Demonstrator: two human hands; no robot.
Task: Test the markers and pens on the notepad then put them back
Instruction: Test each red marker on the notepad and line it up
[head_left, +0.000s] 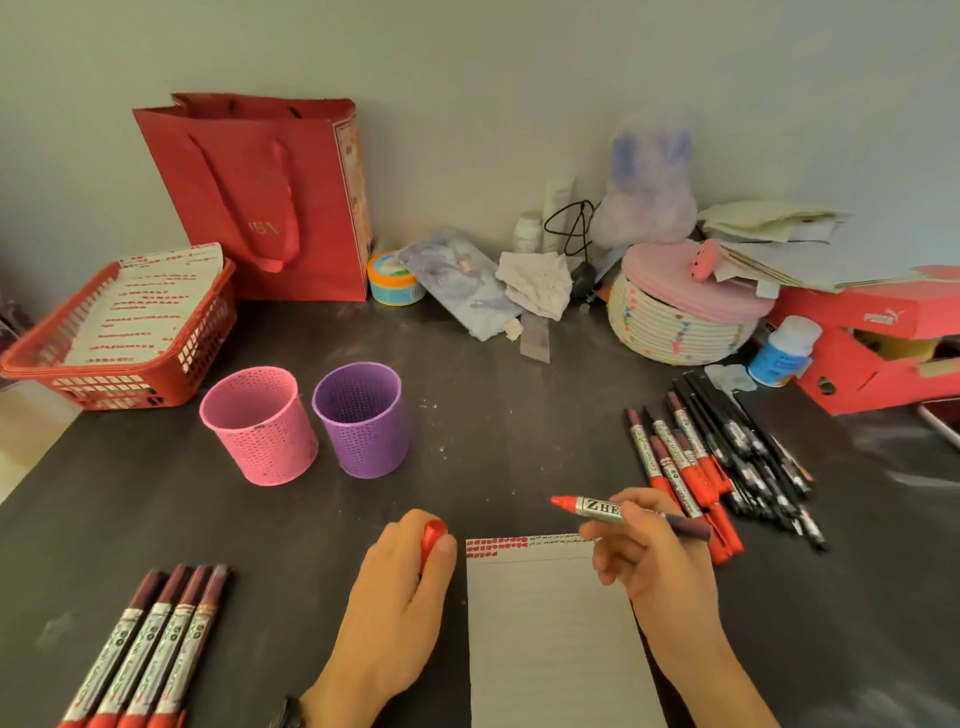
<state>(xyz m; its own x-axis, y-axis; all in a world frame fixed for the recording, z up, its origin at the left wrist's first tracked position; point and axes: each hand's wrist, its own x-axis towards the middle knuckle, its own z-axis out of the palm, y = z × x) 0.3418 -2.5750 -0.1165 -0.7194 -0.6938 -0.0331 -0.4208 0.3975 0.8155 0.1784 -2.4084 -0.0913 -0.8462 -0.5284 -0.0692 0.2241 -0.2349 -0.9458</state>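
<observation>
Notepad (550, 639) low centre, R fingers (638, 508) pinch uncapped marker (597, 508) above it, L fingers (442, 552) grip prob. its cap (432, 535)

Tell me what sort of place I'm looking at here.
Probably a home desk or craft corner: a dark tabletop cluttered with a red gift bag, a plush rabbit, and a shoebox under loose papers.

Counts. Hands: 2, left hand (400, 587) and right hand (654, 561). Notepad (550, 639): 1. Cups: 2, pink cup (260, 426) and purple cup (363, 421). Capped markers (156, 639) in row, lower left: 4. Uncapped marker (592, 508): 1. Loose cap (432, 540): 1. Pile (727, 462) of markers and pens at right: overlapped, count not resolvable. Basket (197, 358): 1. Bag (249, 182): 1. Shoebox (852, 374): 1.
</observation>
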